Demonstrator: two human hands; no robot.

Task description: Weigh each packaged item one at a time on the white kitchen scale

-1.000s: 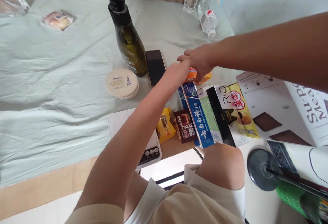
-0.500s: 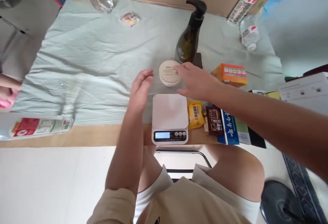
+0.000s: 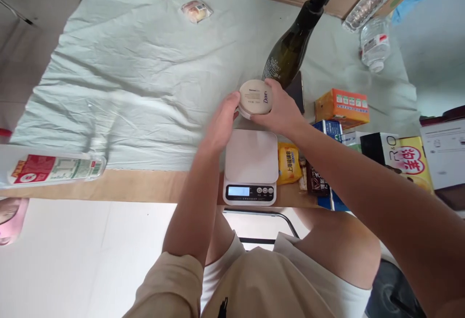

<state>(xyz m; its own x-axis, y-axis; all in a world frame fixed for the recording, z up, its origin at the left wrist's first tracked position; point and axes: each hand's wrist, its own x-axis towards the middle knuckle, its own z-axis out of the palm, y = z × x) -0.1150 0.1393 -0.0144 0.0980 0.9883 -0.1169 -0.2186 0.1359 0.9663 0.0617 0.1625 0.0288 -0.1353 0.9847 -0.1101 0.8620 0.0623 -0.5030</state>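
Note:
A round cream-coloured Dove jar (image 3: pixel 254 97) is gripped from both sides, its lid facing up. My right hand (image 3: pixel 279 109) wraps its right side with thumb and fingers. At the jar's left edge, my left hand (image 3: pixel 223 120) presses its fingertips against it; part of those fingers is hidden. Just in front of the jar lies a white kitchen scale (image 3: pixel 251 157) with a lit display, nothing on its plate. Behind the jar stands a dark green pump bottle (image 3: pixel 292 41).
Right of the scale lie a yellow packet (image 3: pixel 288 163), a brown packet (image 3: pixel 317 180) and an orange box (image 3: pixel 342 107). Plastic bottles lie at the left edge, such as one with a red label (image 3: pixel 54 167). A small wrapped snack (image 3: pixel 196 11) rests farther back on the cloth (image 3: pixel 145 75).
My left hand has moved right to touch the jar. My right hand has closed around the jar's right side. The whole view has shifted a little.

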